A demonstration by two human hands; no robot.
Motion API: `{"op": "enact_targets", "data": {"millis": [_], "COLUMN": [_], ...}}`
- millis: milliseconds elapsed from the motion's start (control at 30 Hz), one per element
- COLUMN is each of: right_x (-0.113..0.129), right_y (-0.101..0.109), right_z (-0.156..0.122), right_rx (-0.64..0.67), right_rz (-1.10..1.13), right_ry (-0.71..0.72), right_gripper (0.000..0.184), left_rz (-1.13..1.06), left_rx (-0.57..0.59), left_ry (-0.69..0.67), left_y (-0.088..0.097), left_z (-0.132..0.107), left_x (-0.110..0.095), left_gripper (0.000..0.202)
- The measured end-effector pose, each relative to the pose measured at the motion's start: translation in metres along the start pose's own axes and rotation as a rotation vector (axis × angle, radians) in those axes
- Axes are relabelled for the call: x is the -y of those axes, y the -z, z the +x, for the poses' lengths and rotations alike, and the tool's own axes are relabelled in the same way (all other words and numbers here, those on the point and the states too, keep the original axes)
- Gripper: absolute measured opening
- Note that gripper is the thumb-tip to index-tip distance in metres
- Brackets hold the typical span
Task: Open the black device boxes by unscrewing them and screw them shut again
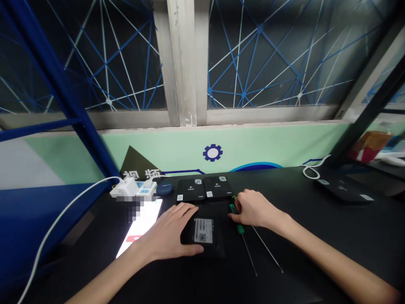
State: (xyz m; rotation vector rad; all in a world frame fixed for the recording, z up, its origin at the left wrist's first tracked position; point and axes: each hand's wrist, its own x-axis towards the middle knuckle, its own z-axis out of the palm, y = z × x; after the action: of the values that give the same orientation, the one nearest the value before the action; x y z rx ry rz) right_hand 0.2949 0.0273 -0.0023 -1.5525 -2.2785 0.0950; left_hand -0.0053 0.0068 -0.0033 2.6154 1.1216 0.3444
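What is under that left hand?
A flat black box with a white label lies under the left hand, on the black table. The hand covers the box's left part, so anything printed or fixed there cannot be seen.

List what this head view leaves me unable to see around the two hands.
Head view, black box: its left side is hidden under the left hand, and the label print is too small to read.
Screwdrivers: handles partly covered by the right hand, so the grip cannot be told.
Phone: screen glares white, top corner pixelated.
Orange box, far right: blurred.
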Motion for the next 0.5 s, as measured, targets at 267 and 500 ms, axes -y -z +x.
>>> {"op": "enact_targets", "data": {"millis": [267,500], "right_x": [0.009,0.008], "right_y": [0.003,0.015], "right_z": [0.003,0.012], "right_rx": [0.016,0.06], "right_rz": [0.376,1.128], "right_ry": [-0.091,-0.176], "right_gripper": [0.035,0.028], "left_rz": [-0.01,-0.008], "left_rx": [0.043,0.036], "left_ry": [0.016,0.011], "left_y": [-0.004,-0.008], "left_z": [-0.002,-0.002], "left_x": [0.002,0.002], "left_gripper": [0.106,0.102]}}
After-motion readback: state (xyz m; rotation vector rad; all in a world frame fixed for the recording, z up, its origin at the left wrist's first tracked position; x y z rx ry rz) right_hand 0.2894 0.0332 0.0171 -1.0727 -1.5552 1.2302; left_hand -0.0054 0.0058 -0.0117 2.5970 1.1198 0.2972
